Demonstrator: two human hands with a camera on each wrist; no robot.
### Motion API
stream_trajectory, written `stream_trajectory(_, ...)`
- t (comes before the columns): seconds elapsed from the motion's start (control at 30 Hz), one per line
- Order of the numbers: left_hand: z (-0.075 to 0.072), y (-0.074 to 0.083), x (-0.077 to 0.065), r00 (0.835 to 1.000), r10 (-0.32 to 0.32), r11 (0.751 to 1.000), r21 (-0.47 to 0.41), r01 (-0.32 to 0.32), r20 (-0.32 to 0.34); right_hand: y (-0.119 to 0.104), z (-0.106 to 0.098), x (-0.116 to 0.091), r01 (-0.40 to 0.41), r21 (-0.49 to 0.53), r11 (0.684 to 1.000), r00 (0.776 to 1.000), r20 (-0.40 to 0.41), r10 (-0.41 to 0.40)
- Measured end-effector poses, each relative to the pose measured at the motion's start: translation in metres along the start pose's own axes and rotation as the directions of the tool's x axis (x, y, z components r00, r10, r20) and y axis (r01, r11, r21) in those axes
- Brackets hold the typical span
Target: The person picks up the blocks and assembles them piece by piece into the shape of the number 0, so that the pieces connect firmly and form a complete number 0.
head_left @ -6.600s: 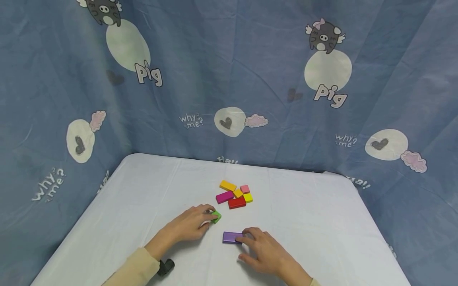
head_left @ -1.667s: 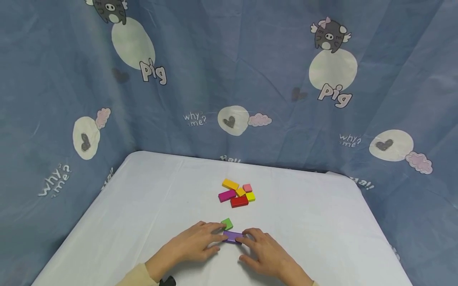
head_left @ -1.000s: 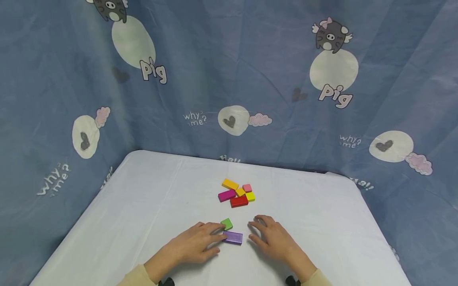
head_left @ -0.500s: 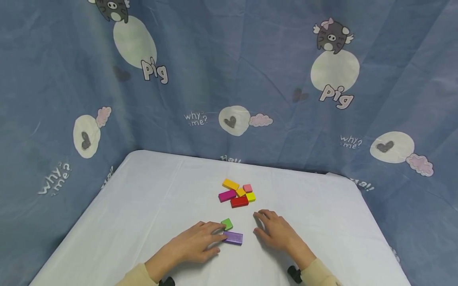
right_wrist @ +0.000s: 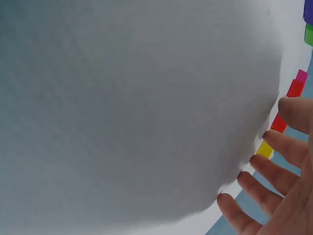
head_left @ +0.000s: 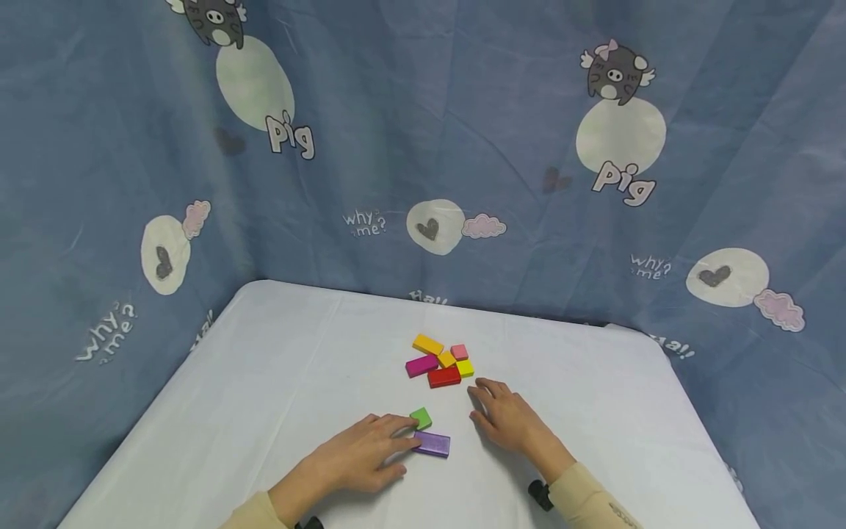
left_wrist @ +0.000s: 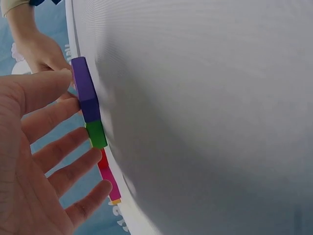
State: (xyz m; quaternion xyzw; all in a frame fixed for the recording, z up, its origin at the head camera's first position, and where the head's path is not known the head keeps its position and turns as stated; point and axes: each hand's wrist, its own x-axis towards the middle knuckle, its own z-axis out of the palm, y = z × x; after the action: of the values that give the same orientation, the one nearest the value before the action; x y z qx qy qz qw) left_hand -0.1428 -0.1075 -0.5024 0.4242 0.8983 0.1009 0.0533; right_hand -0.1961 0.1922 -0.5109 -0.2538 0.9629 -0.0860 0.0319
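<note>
My left hand [head_left: 362, 451] reaches in from the left with its fingers extended. One fingertip touches the small green block [head_left: 421, 418], and another rests on the left end of the long purple block [head_left: 432, 444]. Both blocks lie flat, the green one just beyond the purple. In the left wrist view, the purple block [left_wrist: 86, 90] shows past my spread fingers. My right hand [head_left: 510, 420] holds nothing; its fingers are loosely bent. It is just right of and nearer than the red block [head_left: 444, 378] and the yellow block [head_left: 465, 368], which also shows beyond the fingertips in the right wrist view.
The cluster behind also has a magenta block [head_left: 421, 366], a long orange block [head_left: 428, 344], a small orange block [head_left: 446, 359] and a pink block [head_left: 459, 352]. A white cloth covers the table [head_left: 317, 353]. A blue printed curtain [head_left: 344, 147] hangs behind.
My left hand brought the green block nearer, beside the purple block, then stayed there. My right hand let go of the purple block and moved away toward the cluster.
</note>
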Motion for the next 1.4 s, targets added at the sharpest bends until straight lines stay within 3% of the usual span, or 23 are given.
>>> stream_trajectory(0.7, 0.001, 0.005, -0.004, 1.0, -0.003, 1.0, -0.021, 0.003, 0.005, 0.004, -0.002, 0.009, 0.041, -0.012, 0.999, 0.999, -0.004, -0.041)
stream_trajectory(0.93, 0.001, 0.004, -0.003, 0.999, -0.024, 0.999, -0.033, 0.025, 0.026, 0.001, -0.005, 0.013, 0.07, -0.051, 0.996, 0.995, -0.074, -0.074)
stream_trajectory(1.2, 0.002, 0.004, -0.003, 0.999, -0.03, 0.999, -0.024, 0.031, 0.033, 0.0, -0.008, 0.012, 0.031, -0.005, 1.0, 1.0, -0.006, -0.031)
stream_trajectory(1.4, 0.0, 0.005, -0.001, 0.998, -0.038, 0.999, -0.018, 0.039, 0.046, 0.003, -0.008, 0.01, 0.029, -0.004, 1.0, 0.998, -0.048, -0.03)
